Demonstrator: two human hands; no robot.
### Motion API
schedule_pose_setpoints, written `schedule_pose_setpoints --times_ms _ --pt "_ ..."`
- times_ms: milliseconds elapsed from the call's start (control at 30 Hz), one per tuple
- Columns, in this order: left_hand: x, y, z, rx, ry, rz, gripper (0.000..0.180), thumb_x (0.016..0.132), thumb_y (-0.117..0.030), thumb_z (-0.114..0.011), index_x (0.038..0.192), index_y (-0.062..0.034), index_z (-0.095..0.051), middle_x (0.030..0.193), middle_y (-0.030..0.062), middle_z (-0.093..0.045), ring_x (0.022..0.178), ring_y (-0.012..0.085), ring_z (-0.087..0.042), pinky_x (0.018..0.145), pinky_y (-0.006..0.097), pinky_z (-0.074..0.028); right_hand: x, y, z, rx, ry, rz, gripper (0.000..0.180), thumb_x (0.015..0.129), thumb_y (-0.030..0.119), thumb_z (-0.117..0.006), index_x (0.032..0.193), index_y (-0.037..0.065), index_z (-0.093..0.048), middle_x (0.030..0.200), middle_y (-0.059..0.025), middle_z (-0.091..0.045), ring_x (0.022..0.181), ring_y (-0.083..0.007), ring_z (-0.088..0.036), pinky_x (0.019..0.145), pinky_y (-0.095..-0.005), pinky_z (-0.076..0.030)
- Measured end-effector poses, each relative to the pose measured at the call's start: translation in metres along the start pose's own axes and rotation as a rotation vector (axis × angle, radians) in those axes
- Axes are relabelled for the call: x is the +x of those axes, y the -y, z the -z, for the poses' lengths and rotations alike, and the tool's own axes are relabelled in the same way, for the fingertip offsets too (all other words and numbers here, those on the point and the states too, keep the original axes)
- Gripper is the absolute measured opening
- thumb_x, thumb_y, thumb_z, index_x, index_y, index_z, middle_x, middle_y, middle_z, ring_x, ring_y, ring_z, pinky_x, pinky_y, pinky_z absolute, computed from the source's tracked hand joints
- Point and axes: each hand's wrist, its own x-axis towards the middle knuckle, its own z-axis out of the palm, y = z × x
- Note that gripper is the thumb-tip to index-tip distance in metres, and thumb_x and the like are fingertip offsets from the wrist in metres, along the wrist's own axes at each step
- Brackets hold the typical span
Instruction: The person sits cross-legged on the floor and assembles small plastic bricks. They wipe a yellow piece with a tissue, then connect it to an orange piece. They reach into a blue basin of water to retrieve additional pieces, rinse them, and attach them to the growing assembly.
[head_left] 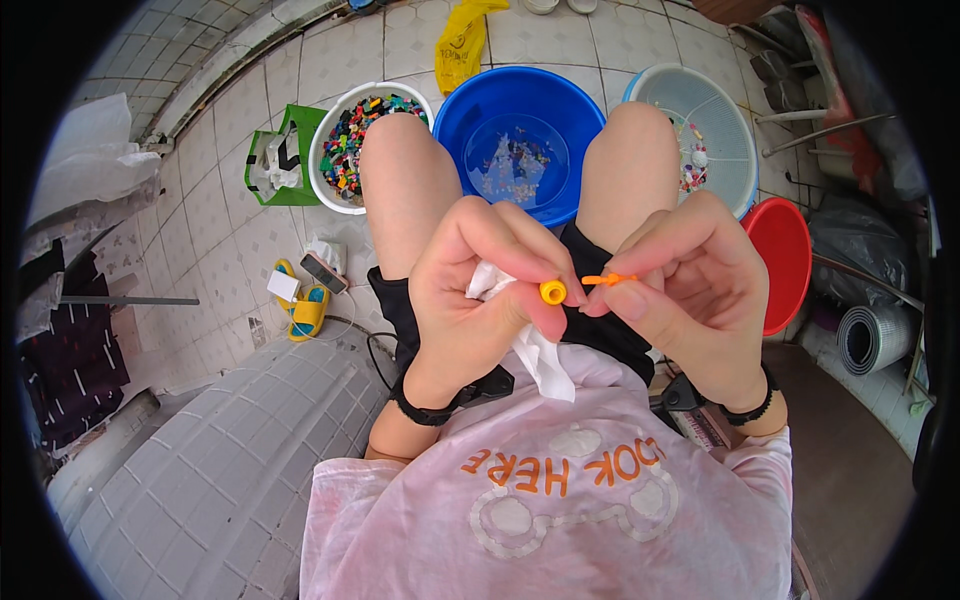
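Observation:
In front of my lap, my left hand (465,280) pinches a small round yellow toy piece (553,292) with a hollow end between thumb and fingers. The same hand also grips a crumpled white tissue (543,362), which hangs down below the thumb. Close beside it, my right hand (705,275) pinches a thin orange toy piece (610,279) between thumb and index finger. The orange piece's free end points toward the yellow one, and a narrow gap shows between them.
Beyond my knees stand a white basin (316,172) of colourful toy bricks, a blue basin (458,110) of water with small pieces, and a pale strainer basket (735,125). A red basin (785,265) is at right. Yellow slippers (309,316) lie at left.

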Motion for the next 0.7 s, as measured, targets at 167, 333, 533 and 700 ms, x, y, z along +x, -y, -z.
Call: schedule_pose_setpoints --times_ms 167,333,533,700 --pt "0.0 0.001 -0.002 -0.007 -0.023 -0.009 0.022 0.086 -0.008 -0.07 0.092 -0.0024 -0.05 0.086 0.0142 -0.062 0.072 0.0167 -0.063 0.066 0.025 -0.05 -0.003 -0.004 0.001 0.006 -0.014 0.015 0.017 0.085 -0.007 -0.062 0.098 -0.002 -0.052 0.089 -0.0124 -0.063 0.079 -0.0163 -0.067 0.073 -0.0258 -0.052" --pt "0.0 0.0 -0.003 0.033 -0.046 -0.007 0.022 0.085 -0.005 -0.07 0.092 -0.0027 -0.05 0.086 0.0139 -0.062 0.072 0.0167 -0.063 0.066 0.026 -0.051 -0.002 -0.007 -0.006 0.106 -0.099 0.031 0.018 0.086 -0.007 -0.064 0.098 0.0 -0.053 0.083 -0.0067 -0.066 0.06 -0.0029 -0.053 0.058 -0.0176 -0.042" --pt "0.002 -0.001 -0.003 0.03 -0.094 -0.017 0.023 0.082 0.004 -0.07 0.092 -0.0022 -0.05 0.086 0.014 -0.062 0.073 0.0169 -0.063 0.064 0.024 -0.051 0.0 0.003 0.0 0.383 -0.081 -0.339 0.015 0.092 0.005 -0.061 0.102 0.003 -0.051 0.084 -0.0071 -0.066 0.056 -0.0023 -0.049 0.051 -0.0158 -0.035" --pt "0.001 -0.003 -0.005 0.076 -0.092 0.04 0.026 0.078 0.01 -0.069 0.092 -0.001 -0.051 0.087 0.0142 -0.062 0.076 0.0177 -0.064 0.065 0.024 -0.051 0.005 -0.009 -0.006 0.526 -0.135 -0.301 0.014 0.092 0.008 -0.06 0.103 0.004 -0.051 0.082 -0.0076 -0.066 0.056 -0.0046 -0.05 0.048 -0.0164 -0.032"
